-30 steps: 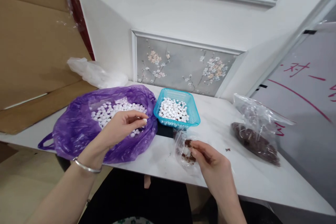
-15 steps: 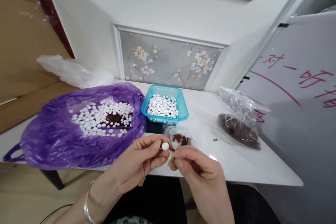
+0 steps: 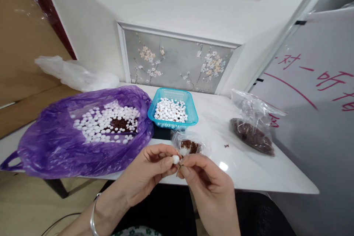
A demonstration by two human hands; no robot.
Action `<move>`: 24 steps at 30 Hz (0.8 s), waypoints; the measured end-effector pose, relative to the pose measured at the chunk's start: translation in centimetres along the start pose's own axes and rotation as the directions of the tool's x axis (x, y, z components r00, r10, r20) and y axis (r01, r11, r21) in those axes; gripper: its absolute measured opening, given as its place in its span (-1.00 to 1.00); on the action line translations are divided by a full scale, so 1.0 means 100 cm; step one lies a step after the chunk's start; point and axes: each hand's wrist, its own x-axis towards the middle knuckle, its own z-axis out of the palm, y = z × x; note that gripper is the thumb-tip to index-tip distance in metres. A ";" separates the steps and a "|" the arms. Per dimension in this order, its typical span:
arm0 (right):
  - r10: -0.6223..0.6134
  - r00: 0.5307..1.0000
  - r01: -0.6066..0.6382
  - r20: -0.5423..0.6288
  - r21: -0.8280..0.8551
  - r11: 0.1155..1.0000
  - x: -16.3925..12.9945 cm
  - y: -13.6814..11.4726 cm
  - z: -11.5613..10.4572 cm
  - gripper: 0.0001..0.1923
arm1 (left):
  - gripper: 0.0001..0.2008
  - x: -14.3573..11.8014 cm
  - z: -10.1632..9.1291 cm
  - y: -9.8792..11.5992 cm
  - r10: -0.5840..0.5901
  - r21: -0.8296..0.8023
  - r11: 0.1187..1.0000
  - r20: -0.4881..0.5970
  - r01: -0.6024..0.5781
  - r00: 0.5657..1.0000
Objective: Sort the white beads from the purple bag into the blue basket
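My left hand (image 3: 148, 175) pinches a small white bead (image 3: 175, 159) between thumb and forefinger, just in front of the table's near edge. My right hand (image 3: 203, 179) meets it fingertip to fingertip, its fingers closed on a tiny dark piece at the bead. Just behind the hands lies a small clear bag (image 3: 190, 145) with brown bits. To the left an open purple plastic bag (image 3: 55, 143) holds several white beads around a brown patch. A blue plastic basket (image 3: 191, 107) with white beads stands behind the small bag.
A clear bag of brown pieces (image 3: 253, 134) lies at the right on the white table (image 3: 249, 169). A loose brown bit (image 3: 226, 146) lies beside it. A crumpled white bag (image 3: 74, 75) sits at the back left. A whiteboard with red writing (image 3: 318, 92) leans at the right.
My left hand left the purple bag with a white bead and came to the middle. My right hand rose from the small clear bag to meet it.
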 end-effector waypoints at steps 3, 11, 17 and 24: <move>-0.010 1.000 0.009 -0.026 -0.050 0.999 -0.001 -0.002 0.003 -0.91 | -0.89 -0.001 0.001 0.001 0.002 0.007 1.000 -0.009 -0.002 1.000; -0.016 0.999 0.011 -0.036 -0.120 0.993 -0.002 -0.003 0.006 -0.89 | -0.91 -0.001 0.002 0.001 0.027 0.062 0.998 -0.036 -0.024 0.999; -0.036 0.999 0.031 -0.032 -0.130 0.991 -0.002 -0.002 0.009 -0.88 | -0.92 -0.003 0.003 0.000 0.068 0.077 0.995 -0.042 -0.065 0.997; -0.047 0.999 0.047 0.004 -0.165 0.985 -0.001 0.005 0.006 -0.89 | -0.89 -0.002 0.003 -0.002 0.104 0.135 0.987 -0.121 -0.087 0.987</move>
